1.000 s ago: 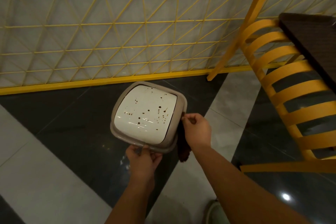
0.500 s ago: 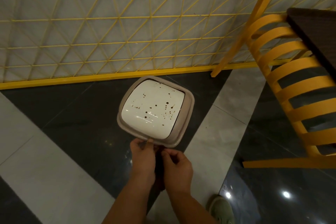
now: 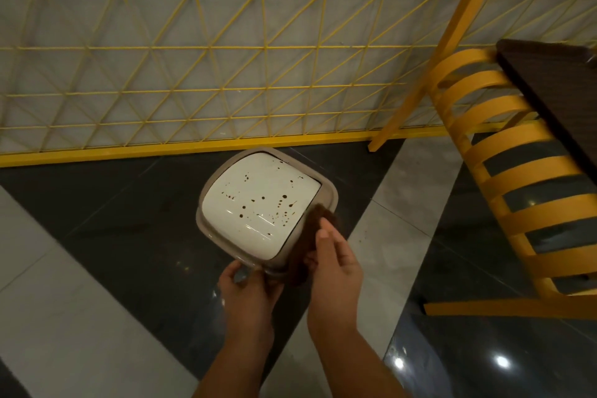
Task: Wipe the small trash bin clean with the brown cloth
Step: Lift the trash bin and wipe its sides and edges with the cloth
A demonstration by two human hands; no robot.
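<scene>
From my feed, I see the small trash bin (image 3: 258, 203) near the centre of view, standing on the dark floor tile (image 3: 122, 220) just below the yellow baseboard (image 3: 193, 147). Its white lid (image 3: 255, 194) is speckled with dark brown spots, most of them toward 4 o'clock on the lid. My left hand (image 3: 250, 292) grips the bin's grey rim at its 6 o'clock edge, thumb on top and fingers curled under. My right hand (image 3: 336, 265) holds the brown cloth (image 3: 311, 242), fingers closed around it, pressing it against the rim at about 4 o'clock on the bin. The cloth drapes down over the rim and hangs beside the left hand; I cannot tell whether the 2 hands touch. A yellow slatted chair (image 3: 504, 178) stands at 3 o'clock from the bin, well apart, with a dark tabletop (image 3: 555, 81) beyond it.
</scene>
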